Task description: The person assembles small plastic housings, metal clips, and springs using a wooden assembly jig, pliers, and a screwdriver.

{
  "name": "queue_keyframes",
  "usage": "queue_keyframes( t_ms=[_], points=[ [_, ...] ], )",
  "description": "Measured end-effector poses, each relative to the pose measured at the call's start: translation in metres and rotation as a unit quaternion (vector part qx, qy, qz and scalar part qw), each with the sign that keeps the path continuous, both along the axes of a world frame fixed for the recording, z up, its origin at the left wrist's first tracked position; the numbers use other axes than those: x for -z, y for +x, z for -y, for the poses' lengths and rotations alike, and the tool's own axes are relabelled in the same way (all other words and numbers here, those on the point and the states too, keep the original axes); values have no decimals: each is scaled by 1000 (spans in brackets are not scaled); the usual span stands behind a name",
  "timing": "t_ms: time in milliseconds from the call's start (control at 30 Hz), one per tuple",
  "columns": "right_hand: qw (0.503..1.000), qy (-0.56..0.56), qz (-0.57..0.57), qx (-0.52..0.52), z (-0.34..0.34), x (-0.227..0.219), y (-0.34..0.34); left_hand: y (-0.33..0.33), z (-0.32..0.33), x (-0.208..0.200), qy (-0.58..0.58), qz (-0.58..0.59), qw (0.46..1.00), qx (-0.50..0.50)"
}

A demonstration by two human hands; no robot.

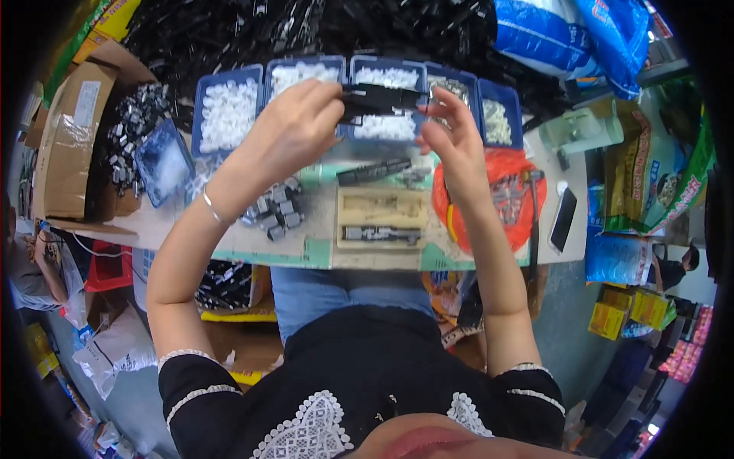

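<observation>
Above the row of blue bins, my left hand (302, 118) is closed on the left end of a long black plastic piece (386, 99). My right hand (455, 141) is by the other end of that piece, thumb and fingers apart; whether a fingertip touches it, I cannot tell. Below them on the table lies a cream fixture tray (343, 200) with two slots. A dark elongated part (380, 234) fills its near slot. Another black part (373, 171) rests just beyond the tray. Small dark grey blocks (279, 213) lie in a pile beneath my left forearm.
Blue bins (200, 115) hold white and metal small parts. To the right are a red plastic bag (501, 164) of metal pieces, a hammer (533, 187) and a phone (564, 220). Black parts (306, 27) heap up behind; a cardboard box (76, 138) stands at left.
</observation>
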State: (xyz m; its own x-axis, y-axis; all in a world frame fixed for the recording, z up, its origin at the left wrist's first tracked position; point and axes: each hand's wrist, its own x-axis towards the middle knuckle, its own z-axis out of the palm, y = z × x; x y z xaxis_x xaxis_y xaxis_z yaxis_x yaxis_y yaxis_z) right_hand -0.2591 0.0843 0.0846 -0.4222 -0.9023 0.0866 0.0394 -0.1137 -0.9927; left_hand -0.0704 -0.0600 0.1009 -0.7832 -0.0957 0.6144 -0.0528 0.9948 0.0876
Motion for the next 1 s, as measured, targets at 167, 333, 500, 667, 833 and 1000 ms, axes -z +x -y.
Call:
queue_keyframes(
  t_ms=[167, 333, 500, 667, 833, 1000],
  points=[
    [989, 76, 21, -124, 8, 23, 22, 40, -42, 31, -8, 91, 994, -57],
    [988, 129, 22, -88, -1, 41, 20, 70, -58, 60, 31, 128, 985, -113],
    [970, 114, 209, -44, -22, 37, 11, 78, -58, 65, 151, 166, 961, -159],
    [933, 127, 320, -107, -54, 30, 36, 70, -81, 47, 181, 109, 963, -168],
    [867, 132, 460, -140, -73, 31, 86, 45, -145, 56, 481, -121, 867, -46],
    [933, 171, 278, -151, -85, 26, 79, 39, -154, 59, 614, -164, 770, -53]
  ],
)
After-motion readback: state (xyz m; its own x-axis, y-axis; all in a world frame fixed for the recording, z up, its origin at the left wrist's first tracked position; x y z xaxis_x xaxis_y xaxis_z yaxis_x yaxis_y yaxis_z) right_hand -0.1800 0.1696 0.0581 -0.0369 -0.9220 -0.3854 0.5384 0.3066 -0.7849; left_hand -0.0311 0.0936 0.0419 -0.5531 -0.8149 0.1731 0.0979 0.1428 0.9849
